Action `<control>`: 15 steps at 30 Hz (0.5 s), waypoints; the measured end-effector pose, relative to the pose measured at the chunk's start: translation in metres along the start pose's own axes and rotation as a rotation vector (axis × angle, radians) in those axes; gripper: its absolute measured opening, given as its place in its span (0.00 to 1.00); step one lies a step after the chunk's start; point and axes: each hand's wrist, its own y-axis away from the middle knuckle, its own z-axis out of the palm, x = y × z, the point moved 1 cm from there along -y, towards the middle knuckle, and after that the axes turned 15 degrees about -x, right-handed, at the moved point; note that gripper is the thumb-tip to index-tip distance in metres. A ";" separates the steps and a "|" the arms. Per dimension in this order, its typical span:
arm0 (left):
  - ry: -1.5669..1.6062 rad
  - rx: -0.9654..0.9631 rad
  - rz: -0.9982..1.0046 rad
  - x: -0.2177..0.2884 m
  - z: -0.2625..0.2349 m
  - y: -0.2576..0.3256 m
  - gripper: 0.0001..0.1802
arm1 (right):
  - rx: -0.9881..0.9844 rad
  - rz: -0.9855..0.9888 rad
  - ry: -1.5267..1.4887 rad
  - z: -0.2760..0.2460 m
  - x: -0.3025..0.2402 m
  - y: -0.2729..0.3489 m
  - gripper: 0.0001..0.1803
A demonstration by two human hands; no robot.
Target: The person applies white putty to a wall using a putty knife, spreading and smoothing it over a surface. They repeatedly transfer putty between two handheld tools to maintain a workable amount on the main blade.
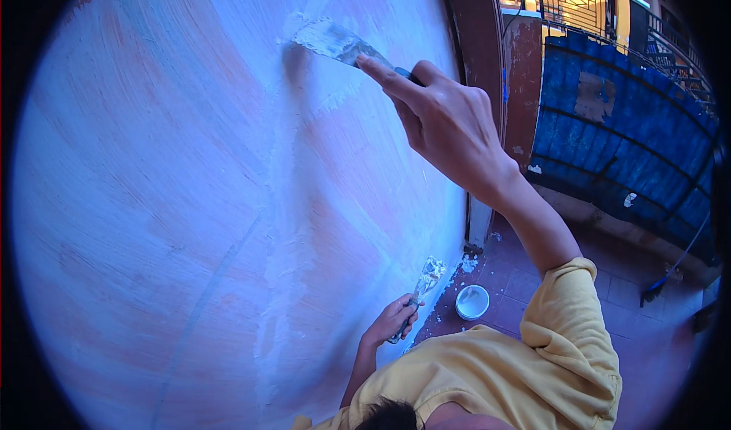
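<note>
Head view: the right hand (445, 121) is closed tight on a putty knife (335, 41), high up, its blade flat on the white wall (152, 201). Lower down and nearer, the left hand (392, 322) grips a second scraper (426, 278). A white bowl (472, 302) sits on the red floor (655, 354) to the right.

No packages, labels, signs or screens anywhere in view.
</note>
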 end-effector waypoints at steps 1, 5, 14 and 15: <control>0.014 -0.010 -0.002 -0.001 -0.001 -0.001 0.14 | 0.061 -0.033 0.007 0.004 -0.001 -0.003 0.26; 0.029 0.004 0.011 -0.005 -0.001 -0.002 0.14 | -0.009 0.000 -0.012 0.019 -0.005 0.002 0.25; 0.004 0.001 -0.023 -0.001 0.000 -0.006 0.14 | -0.027 0.036 -0.027 -0.004 0.009 0.004 0.26; 0.008 -0.002 -0.018 -0.001 0.000 -0.005 0.14 | -0.010 0.007 -0.024 -0.003 0.006 -0.001 0.26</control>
